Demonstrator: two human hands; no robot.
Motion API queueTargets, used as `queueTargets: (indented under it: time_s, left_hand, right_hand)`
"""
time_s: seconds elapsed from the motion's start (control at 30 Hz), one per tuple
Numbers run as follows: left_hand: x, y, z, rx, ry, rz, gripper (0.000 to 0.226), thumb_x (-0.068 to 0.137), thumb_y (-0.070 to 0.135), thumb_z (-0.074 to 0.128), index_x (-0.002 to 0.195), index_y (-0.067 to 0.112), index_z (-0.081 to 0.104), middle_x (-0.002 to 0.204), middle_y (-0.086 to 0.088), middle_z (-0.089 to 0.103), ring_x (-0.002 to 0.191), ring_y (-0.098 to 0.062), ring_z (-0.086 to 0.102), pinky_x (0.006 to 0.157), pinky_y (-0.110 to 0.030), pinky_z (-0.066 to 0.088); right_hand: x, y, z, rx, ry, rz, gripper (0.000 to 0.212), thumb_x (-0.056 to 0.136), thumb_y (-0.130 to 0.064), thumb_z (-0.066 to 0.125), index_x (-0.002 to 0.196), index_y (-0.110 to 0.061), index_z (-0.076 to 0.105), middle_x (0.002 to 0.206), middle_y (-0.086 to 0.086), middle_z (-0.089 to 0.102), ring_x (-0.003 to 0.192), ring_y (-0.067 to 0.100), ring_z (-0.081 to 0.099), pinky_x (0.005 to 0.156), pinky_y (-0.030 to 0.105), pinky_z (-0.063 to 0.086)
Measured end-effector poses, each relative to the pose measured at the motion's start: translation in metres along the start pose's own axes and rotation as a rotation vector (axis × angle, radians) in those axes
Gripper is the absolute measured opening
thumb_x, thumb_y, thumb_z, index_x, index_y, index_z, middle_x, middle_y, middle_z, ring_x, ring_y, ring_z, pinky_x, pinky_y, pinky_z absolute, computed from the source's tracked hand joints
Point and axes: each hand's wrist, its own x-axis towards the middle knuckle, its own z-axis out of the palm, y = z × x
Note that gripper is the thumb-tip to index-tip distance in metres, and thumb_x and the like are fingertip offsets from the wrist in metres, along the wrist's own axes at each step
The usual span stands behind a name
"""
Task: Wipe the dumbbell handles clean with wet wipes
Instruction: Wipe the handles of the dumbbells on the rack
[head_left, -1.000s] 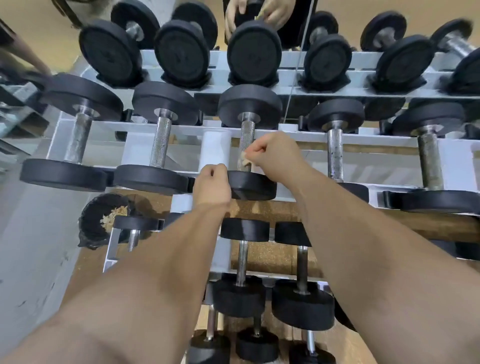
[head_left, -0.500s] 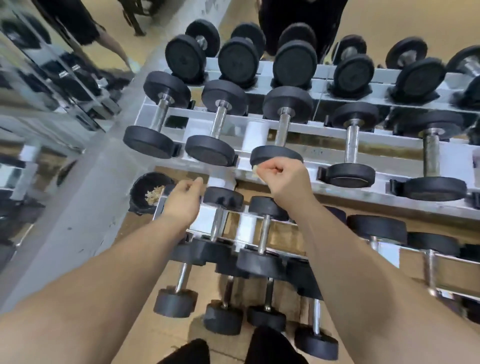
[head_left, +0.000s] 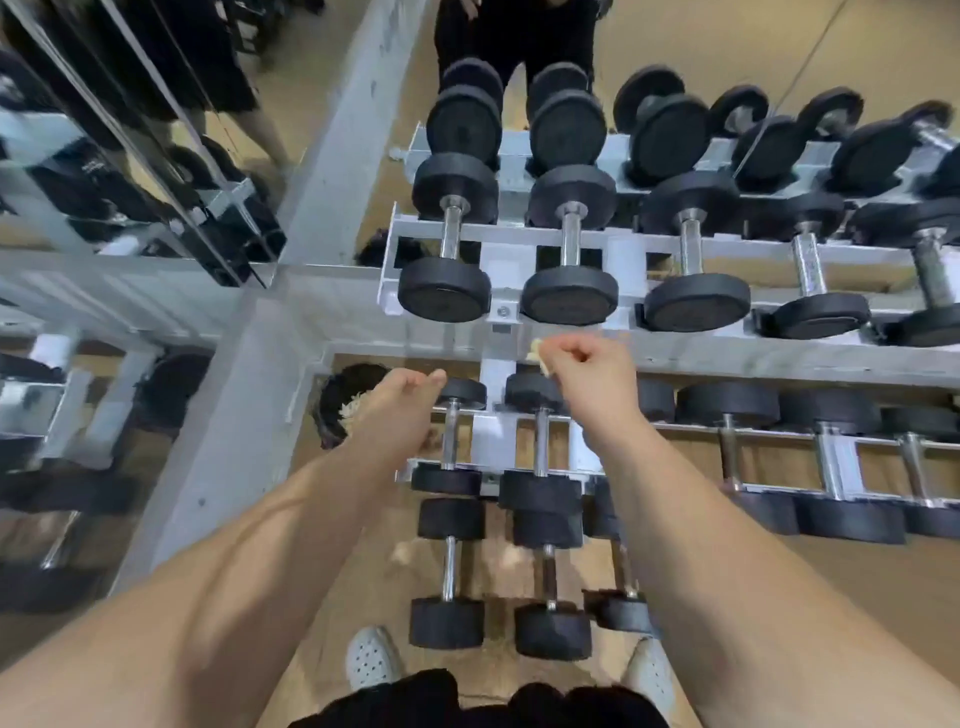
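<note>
One black bin (head_left: 326, 415), crumpled wipes (head_left: 354, 407) inside.

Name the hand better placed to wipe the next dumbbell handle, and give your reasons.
Right. The right hand pinches the wipe and hovers near the handle of a small dumbbell. The left hand holds no wipe that I can see; it could steady the dumbbell instead.
</note>
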Motion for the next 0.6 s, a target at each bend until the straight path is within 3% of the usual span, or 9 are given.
queueTargets:
  time_s: [0.13, 0.3, 0.47, 0.6]
  left_hand:
    - [0.012, -0.006, -0.049, 0.042, -0.065, 0.070, 0.039, 0.098, 0.052, 0.054, 0.117, 0.019, 0.062, 0.114, -0.004, 0.066, 0.101, -0.026, 0.063, 0.089, -0.036, 0.050]
    - [0.017, 0.013, -0.059, -0.015, -0.190, 0.146, 0.036, 0.093, 0.055, 0.059, 0.110, 0.023, 0.064, 0.115, -0.002, 0.065, 0.106, -0.022, 0.060, 0.096, -0.038, 0.048]
    - [0.013, 0.040, -0.042, 0.066, -0.225, 0.175, 0.033, 0.098, 0.052, 0.056, 0.116, 0.024, 0.056, 0.111, 0.001, 0.059, 0.101, -0.020, 0.054, 0.089, -0.032, 0.040]
    - [0.013, 0.054, -0.031, 0.098, -0.236, 0.206, 0.039, 0.099, 0.052, 0.054, 0.124, 0.023, 0.055, 0.099, 0.003, 0.059, 0.087, -0.011, 0.055, 0.069, -0.028, 0.042]
  right_hand:
    - [-0.043, -0.011, 0.037, -0.037, 0.087, 0.057, 0.007, 0.087, -0.021, 0.072, 0.083, -0.018, 0.077, 0.078, -0.005, 0.073, 0.063, -0.003, 0.059, 0.067, 0.019, 0.047]
    - [-0.053, -0.029, 0.023, -0.023, 0.214, 0.074, 0.013, 0.085, -0.026, 0.075, 0.074, -0.021, 0.075, 0.064, -0.013, 0.069, 0.062, 0.002, 0.059, 0.069, 0.027, 0.051]
    - [-0.046, -0.034, 0.004, 0.040, 0.276, 0.088, 0.017, 0.086, -0.027, 0.075, 0.071, -0.018, 0.073, 0.059, -0.014, 0.064, 0.057, 0.004, 0.053, 0.065, 0.027, 0.045]
    - [-0.035, -0.026, -0.008, 0.065, 0.253, 0.090, 0.017, 0.085, -0.025, 0.074, 0.069, -0.018, 0.073, 0.059, -0.013, 0.064, 0.059, 0.008, 0.054, 0.066, 0.029, 0.046]
